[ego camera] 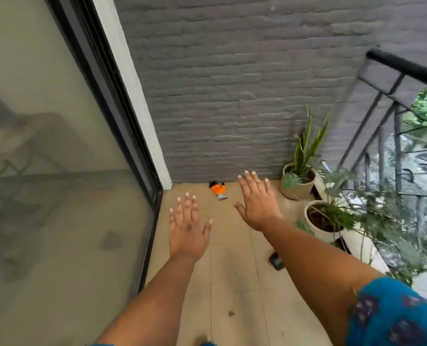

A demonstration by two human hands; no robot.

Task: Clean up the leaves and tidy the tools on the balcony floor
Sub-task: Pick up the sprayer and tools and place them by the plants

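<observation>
Both your hands are out in front, palms down, fingers straight and spread — holding nothing. Left hand (187, 229) hovers over the floor (235, 275) near the sliding glass door (65, 171); right hand (257, 201) is further forward, nearer the pots. Orange-and-black tool (218, 189) lies on the floor at the foot of the grey brick wall (232, 83), in view between your two hands, apart from both; too small to tell what kind of tool it is. Small dark object (276, 261) lies on the floor beside your right forearm — blurred, can't identify it. A couple of dark specks (230, 313) sit on the planks nearer you; can't tell if they are leaves. Right side: snake plant pot (298, 183) in the corner by the wall, second pot (325, 221) with feathery foliage just beside it, both along the black railing (404, 68). Blue patterned sleeve (394, 313) at lower right.
</observation>
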